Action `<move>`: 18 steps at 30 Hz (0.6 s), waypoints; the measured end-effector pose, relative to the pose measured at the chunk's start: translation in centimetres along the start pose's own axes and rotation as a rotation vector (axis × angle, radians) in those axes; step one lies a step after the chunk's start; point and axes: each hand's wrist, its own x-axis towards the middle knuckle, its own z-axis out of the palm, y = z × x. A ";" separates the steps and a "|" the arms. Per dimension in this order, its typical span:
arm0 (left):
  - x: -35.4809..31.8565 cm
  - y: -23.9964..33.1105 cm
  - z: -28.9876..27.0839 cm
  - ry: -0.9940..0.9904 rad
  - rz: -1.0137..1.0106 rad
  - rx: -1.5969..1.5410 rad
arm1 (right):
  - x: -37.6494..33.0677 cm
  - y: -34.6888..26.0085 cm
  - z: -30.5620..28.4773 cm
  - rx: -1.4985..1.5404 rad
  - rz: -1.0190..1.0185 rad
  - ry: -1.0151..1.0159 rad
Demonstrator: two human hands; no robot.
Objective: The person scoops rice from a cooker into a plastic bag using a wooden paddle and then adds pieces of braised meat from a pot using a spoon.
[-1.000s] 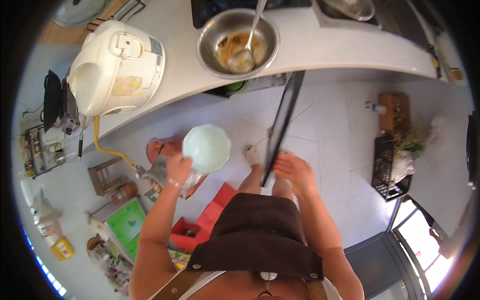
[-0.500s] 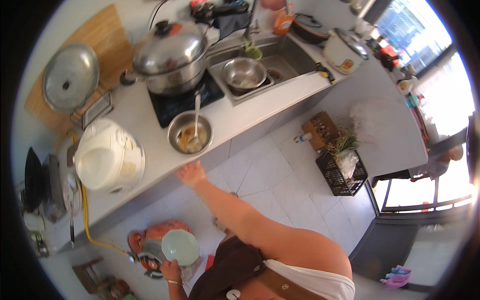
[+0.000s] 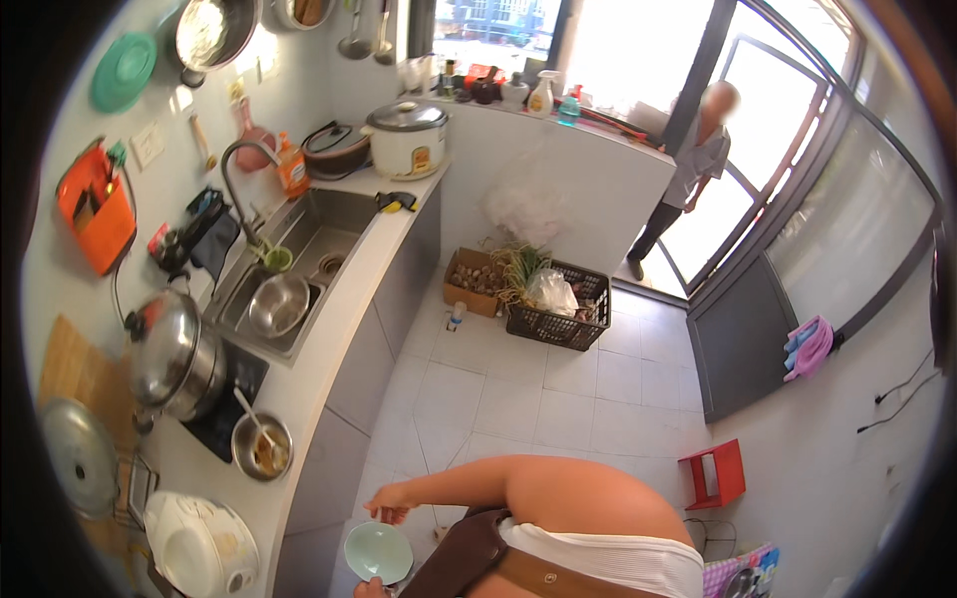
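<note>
At lower edge | left hand (image 3: 372,589), cropped, grips bowl (image 3: 378,551) | right hand (image 3: 390,500) loosely open, empty

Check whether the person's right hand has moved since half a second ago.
Yes: judged against the fixed counter, the right hand has moved away from its front edge and is now near the pale green bowl.
</note>
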 end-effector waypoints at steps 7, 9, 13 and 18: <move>9.8 5.9 5.0 -0.265 0.549 0.582 | -15.8 -2.8 -5.3 -0.347 -0.246 0.183; 11.5 9.0 6.9 -0.127 0.791 0.698 | -16.7 -2.9 -7.7 -0.330 -0.282 0.291; 9.7 16.7 13.3 -0.411 0.099 -0.483 | -18.6 -3.8 -13.4 -0.400 -0.133 0.408; 6.6 24.0 13.1 -0.476 0.231 -0.073 | -18.7 -9.3 -22.7 -0.560 -0.106 0.295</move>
